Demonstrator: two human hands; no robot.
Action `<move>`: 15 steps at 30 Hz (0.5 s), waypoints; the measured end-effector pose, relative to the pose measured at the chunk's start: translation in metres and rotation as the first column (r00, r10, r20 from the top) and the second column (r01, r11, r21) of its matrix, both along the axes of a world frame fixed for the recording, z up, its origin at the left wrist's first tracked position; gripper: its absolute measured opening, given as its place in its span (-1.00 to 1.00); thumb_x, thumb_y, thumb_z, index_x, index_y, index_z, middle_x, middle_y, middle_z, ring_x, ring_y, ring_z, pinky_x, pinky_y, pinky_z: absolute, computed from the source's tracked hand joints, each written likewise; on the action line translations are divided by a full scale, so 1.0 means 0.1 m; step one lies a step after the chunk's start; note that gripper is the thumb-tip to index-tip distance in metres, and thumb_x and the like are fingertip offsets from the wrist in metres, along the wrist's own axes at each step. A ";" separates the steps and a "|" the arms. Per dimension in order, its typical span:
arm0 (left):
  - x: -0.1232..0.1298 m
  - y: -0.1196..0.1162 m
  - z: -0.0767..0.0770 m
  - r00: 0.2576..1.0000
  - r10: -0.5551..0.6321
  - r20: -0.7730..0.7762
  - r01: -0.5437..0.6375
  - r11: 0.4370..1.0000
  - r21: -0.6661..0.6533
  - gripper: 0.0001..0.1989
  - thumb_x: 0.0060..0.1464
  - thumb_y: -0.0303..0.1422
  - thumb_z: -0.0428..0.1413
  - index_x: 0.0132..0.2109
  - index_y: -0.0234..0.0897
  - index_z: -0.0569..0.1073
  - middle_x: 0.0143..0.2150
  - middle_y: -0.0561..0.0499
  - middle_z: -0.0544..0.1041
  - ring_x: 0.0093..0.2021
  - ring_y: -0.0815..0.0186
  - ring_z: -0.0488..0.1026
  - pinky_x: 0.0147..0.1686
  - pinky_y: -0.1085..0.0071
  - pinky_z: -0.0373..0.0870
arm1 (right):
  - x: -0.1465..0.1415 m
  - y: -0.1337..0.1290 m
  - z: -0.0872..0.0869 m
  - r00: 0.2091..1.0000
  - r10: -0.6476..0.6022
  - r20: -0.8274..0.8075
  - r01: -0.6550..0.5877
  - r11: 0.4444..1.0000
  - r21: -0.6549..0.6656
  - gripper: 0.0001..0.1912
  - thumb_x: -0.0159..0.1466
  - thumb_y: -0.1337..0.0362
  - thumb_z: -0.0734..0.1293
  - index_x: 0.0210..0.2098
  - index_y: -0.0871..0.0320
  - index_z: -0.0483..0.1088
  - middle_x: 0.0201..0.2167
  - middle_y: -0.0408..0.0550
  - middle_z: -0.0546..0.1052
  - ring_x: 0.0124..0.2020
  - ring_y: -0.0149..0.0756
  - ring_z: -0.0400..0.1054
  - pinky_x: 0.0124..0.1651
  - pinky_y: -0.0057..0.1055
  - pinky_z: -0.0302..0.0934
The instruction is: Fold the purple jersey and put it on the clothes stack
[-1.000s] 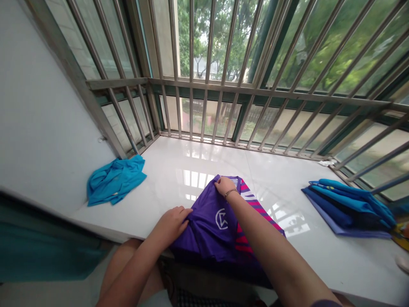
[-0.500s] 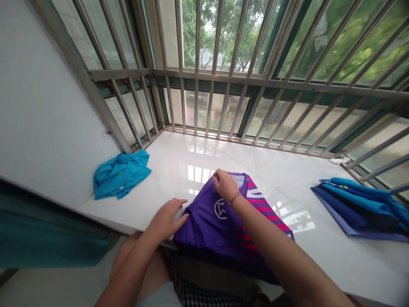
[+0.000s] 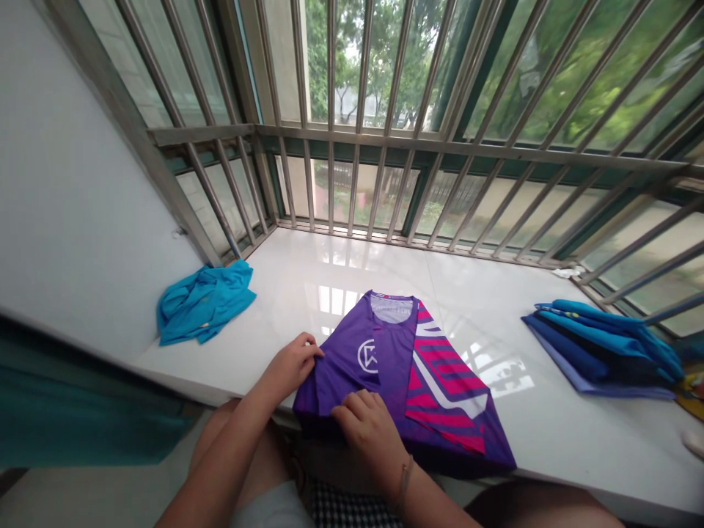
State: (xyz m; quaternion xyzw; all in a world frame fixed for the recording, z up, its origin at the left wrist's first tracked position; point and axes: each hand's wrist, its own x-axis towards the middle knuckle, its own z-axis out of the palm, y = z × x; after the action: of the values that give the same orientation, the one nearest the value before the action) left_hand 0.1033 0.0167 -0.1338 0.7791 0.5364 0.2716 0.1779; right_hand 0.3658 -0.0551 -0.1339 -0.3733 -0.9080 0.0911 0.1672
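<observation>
purple jersey (image 3: 344,359) on white sill (image 3: 550,440) | left hand (image 3: 291,364) at edge | right hand (image 3: 366,429) on fold

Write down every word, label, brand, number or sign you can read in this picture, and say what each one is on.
Logo on the purple jersey: a white circle around a letter-like mark, possibly "K" or "W", with no clear word.
Neck patch inside the collar: faint print, too blurred to read.
No other readable text shows.
</observation>
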 end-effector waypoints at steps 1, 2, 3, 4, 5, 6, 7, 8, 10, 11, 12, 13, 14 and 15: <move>-0.02 0.00 -0.01 1.000 0.014 0.019 -0.014 1.000 -0.002 -0.64 0.24 -0.59 0.02 -0.09 -0.16 0.66 0.03 -0.06 0.53 -0.08 0.27 0.59 -0.02 0.36 0.53 | -0.01 -0.01 -0.01 1.000 -0.007 -0.024 0.008 1.000 0.013 -0.85 0.46 0.29 0.43 0.00 -0.02 0.50 -0.15 -0.11 0.58 -0.12 -0.18 0.38 -0.07 -0.22 0.17; -0.05 0.00 -0.02 0.999 0.025 0.030 -0.025 1.000 -0.004 -0.65 0.23 -0.59 0.02 -0.12 -0.16 0.66 0.00 -0.05 0.53 -0.09 0.26 0.59 -0.03 0.36 0.53 | -0.01 -0.02 -0.01 0.999 -0.016 -0.039 0.017 1.000 0.018 -0.84 0.45 0.28 0.44 0.01 -0.02 0.50 -0.14 -0.11 0.58 -0.11 -0.18 0.39 -0.05 -0.22 0.18; -0.07 0.00 -0.02 0.999 0.037 0.030 -0.037 0.999 -0.003 -0.65 0.22 -0.59 0.02 -0.12 -0.16 0.65 -0.02 -0.05 0.53 -0.09 0.25 0.58 -0.03 0.34 0.53 | -0.01 -0.02 -0.01 0.999 -0.023 -0.047 0.024 1.000 0.015 -0.84 0.44 0.27 0.45 0.00 -0.02 0.50 -0.13 -0.11 0.58 -0.10 -0.18 0.39 -0.02 -0.22 0.19; -0.08 -0.01 -0.02 0.998 0.051 0.024 -0.051 0.999 -0.001 -0.65 0.22 -0.59 0.02 -0.12 -0.16 0.65 -0.04 -0.05 0.54 -0.08 0.24 0.58 -0.02 0.33 0.54 | 0.00 -0.02 0.00 0.998 -0.032 -0.051 0.032 0.999 0.008 -0.83 0.43 0.26 0.46 0.01 -0.02 0.50 -0.11 -0.11 0.58 -0.08 -0.17 0.40 0.01 -0.21 0.21; -0.10 -0.01 -0.01 0.998 0.067 0.011 -0.067 0.998 0.002 -0.65 0.22 -0.59 0.01 -0.12 -0.17 0.65 -0.05 -0.06 0.54 -0.08 0.22 0.58 -0.02 0.31 0.54 | 0.02 -0.02 0.01 0.998 -0.043 -0.056 0.043 0.999 -0.001 -0.79 0.42 0.25 0.48 0.03 -0.03 0.49 -0.08 -0.11 0.59 -0.05 -0.16 0.41 0.05 -0.20 0.23; -0.10 -0.02 0.01 0.996 0.086 -0.008 -0.086 0.996 0.009 -0.66 0.23 -0.58 0.01 -0.12 -0.18 0.65 -0.07 -0.07 0.55 -0.08 0.20 0.58 -0.01 0.29 0.54 | 0.05 -0.02 0.02 0.996 -0.056 -0.062 0.056 0.998 -0.009 -0.74 0.41 0.24 0.49 0.06 -0.04 0.49 -0.05 -0.11 0.59 -0.01 -0.15 0.42 0.10 -0.18 0.25; -0.10 -0.02 0.02 0.994 0.109 -0.032 -0.109 0.994 0.021 -0.68 0.24 -0.57 0.01 -0.14 -0.19 0.64 -0.08 -0.08 0.56 -0.08 0.18 0.58 -0.01 0.26 0.55 | 0.09 -0.01 0.02 0.995 -0.071 -0.071 0.070 0.997 -0.013 -0.69 0.39 0.23 0.51 0.09 -0.04 0.48 0.00 -0.11 0.59 0.03 -0.14 0.43 0.15 -0.15 0.26; -0.08 -0.02 0.04 0.989 0.133 -0.063 -0.131 0.991 0.040 -0.70 0.25 -0.55 0.01 -0.16 -0.20 0.64 -0.10 -0.09 0.57 -0.08 0.16 0.58 0.01 0.23 0.55 | 0.13 -0.01 0.02 0.993 -0.087 -0.081 0.086 0.996 -0.010 -0.66 0.38 0.23 0.51 0.12 -0.05 0.47 0.03 -0.11 0.60 0.06 -0.13 0.44 0.20 -0.13 0.26; 0.02 0.00 0.08 0.978 0.168 -0.123 -0.156 0.982 0.102 -0.71 0.27 -0.52 0.02 -0.13 -0.21 0.63 -0.08 -0.12 0.60 -0.04 0.11 0.58 0.07 0.15 0.55 | 0.23 -0.01 0.01 0.987 -0.121 -0.104 0.123 0.992 0.016 -0.63 0.39 0.23 0.51 0.16 -0.06 0.46 0.09 -0.10 0.60 0.13 -0.10 0.44 0.29 -0.07 0.25; 0.09 0.03 0.10 0.975 0.167 -0.147 -0.147 0.980 0.138 -0.70 0.28 -0.52 0.01 -0.07 -0.22 0.64 -0.03 -0.14 0.63 0.02 0.08 0.58 0.13 0.11 0.53 | 0.28 -0.02 0.00 0.985 -0.133 -0.111 0.137 0.990 0.035 -0.63 0.40 0.22 0.49 0.17 -0.06 0.46 0.12 -0.08 0.60 0.17 -0.08 0.44 0.34 -0.04 0.23; 0.19 0.07 0.10 0.975 0.143 -0.167 -0.114 0.979 0.169 -0.67 0.30 -0.51 0.01 0.03 -0.23 0.63 0.05 -0.16 0.64 0.09 0.07 0.57 0.19 0.09 0.51 | 0.34 -0.03 -0.02 0.984 -0.141 -0.111 0.147 0.987 0.056 -0.63 0.42 0.22 0.46 0.20 -0.06 0.46 0.16 -0.07 0.59 0.21 -0.07 0.43 0.38 -0.02 0.21; 0.30 0.13 0.10 0.978 0.097 -0.187 -0.061 0.980 0.192 -0.63 0.32 -0.49 0.00 0.14 -0.23 0.60 0.16 -0.17 0.62 0.19 0.07 0.54 0.27 0.07 0.47 | 0.39 -0.04 -0.04 0.984 -0.147 -0.103 0.155 0.985 0.078 -0.63 0.44 0.22 0.43 0.22 -0.05 0.45 0.20 -0.05 0.58 0.26 -0.06 0.41 0.41 0.00 0.20; 0.42 0.20 0.10 0.977 0.037 -0.208 0.006 0.979 0.202 -0.59 0.35 -0.46 0.00 0.23 -0.23 0.56 0.28 -0.16 0.58 0.29 0.08 0.50 0.34 0.06 0.42 | 0.45 -0.05 -0.07 0.985 -0.152 -0.087 0.160 0.982 0.100 -0.62 0.46 0.23 0.39 0.25 -0.04 0.44 0.25 -0.03 0.56 0.32 -0.05 0.38 0.43 0.01 0.18; 0.55 0.28 0.08 0.972 -0.029 -0.234 0.077 0.977 0.200 -0.57 0.39 -0.42 0.00 0.31 -0.23 0.51 0.38 -0.16 0.51 0.37 0.09 0.44 0.40 0.05 0.36 | 0.50 -0.06 -0.09 0.985 -0.159 -0.065 0.166 0.978 0.122 -0.60 0.47 0.23 0.37 0.29 -0.02 0.43 0.30 -0.02 0.54 0.37 -0.05 0.35 0.45 0.02 0.17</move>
State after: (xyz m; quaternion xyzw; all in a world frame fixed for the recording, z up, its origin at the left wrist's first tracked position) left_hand 0.1580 0.0446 -0.1257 0.8335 0.5010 0.2295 0.0396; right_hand 0.4159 -0.0606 -0.1428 -0.4322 -0.8735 0.0292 0.2223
